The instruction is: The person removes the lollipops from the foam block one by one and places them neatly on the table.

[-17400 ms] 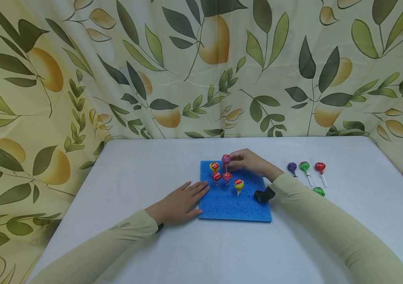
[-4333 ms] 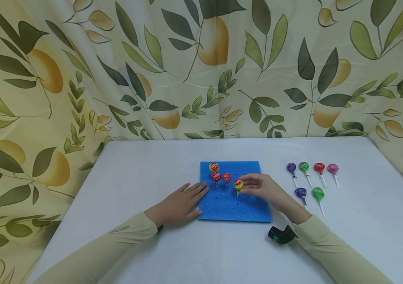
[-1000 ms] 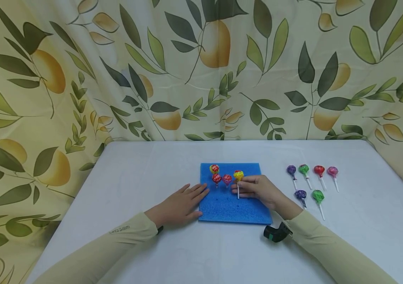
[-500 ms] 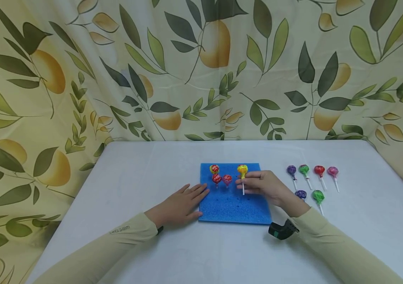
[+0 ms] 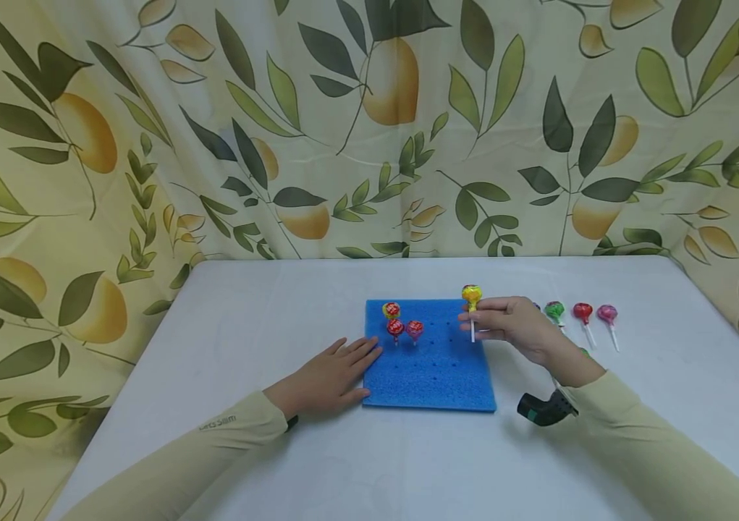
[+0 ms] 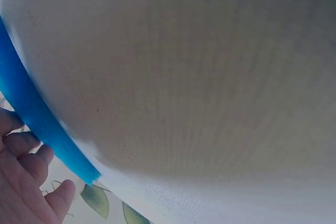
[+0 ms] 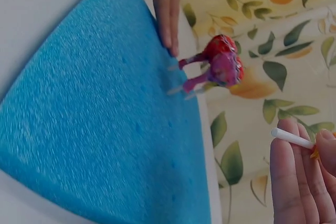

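Note:
In the head view my right hand (image 5: 532, 329) pinches a yellow lollipop (image 5: 471, 295) upright above the right edge of a blue foam board (image 5: 434, 387). Its white stick (image 7: 291, 137) points out past the fingers in the right wrist view. My left hand (image 5: 330, 375) lies flat with its fingertips at the board's left edge. Upright in the board's upper left stand a red-and-yellow lollipop (image 5: 391, 310), a red lollipop (image 5: 395, 328) and a pink lollipop (image 5: 414, 330). Small holes dot the rest of the foam.
To the right of the board, a green lollipop (image 5: 554, 310), a red lollipop (image 5: 582, 312) and a pink lollipop (image 5: 606, 314) lie on the white table (image 5: 252, 304). My right hand partly hides others there. A patterned curtain (image 5: 356, 145) hangs behind the table.
The yellow lollipop has come out of the foam and moved up and right with my right hand. Earlier, another pink lollipop went from the board to the table's right side. My left hand stays put.

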Motion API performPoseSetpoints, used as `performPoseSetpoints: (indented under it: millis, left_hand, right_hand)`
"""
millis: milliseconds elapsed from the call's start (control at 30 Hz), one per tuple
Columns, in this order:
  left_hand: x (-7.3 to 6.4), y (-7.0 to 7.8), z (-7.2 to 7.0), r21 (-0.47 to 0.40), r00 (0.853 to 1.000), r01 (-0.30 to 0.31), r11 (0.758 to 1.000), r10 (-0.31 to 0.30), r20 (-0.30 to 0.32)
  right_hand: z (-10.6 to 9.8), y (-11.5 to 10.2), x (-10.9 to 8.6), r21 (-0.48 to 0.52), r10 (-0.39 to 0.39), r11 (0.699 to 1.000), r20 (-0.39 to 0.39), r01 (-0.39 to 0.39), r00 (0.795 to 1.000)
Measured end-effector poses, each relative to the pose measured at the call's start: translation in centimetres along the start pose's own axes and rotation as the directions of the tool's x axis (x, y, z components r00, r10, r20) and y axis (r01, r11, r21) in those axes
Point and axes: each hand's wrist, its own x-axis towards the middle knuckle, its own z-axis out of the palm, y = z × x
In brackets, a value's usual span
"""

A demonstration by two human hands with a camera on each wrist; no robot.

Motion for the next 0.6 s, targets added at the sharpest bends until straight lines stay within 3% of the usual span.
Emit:
performPoseSetpoints:
  millis: [600]
  left_hand:
    - [-0.1,0.1,-0.2,-0.005,1.0,-0.005,1.0,0.005,0.002]
  right_hand:
    - [-5.2,-1.7,-2.8,-0.061,-0.004,0.998,-0.101,-0.002,0.995]
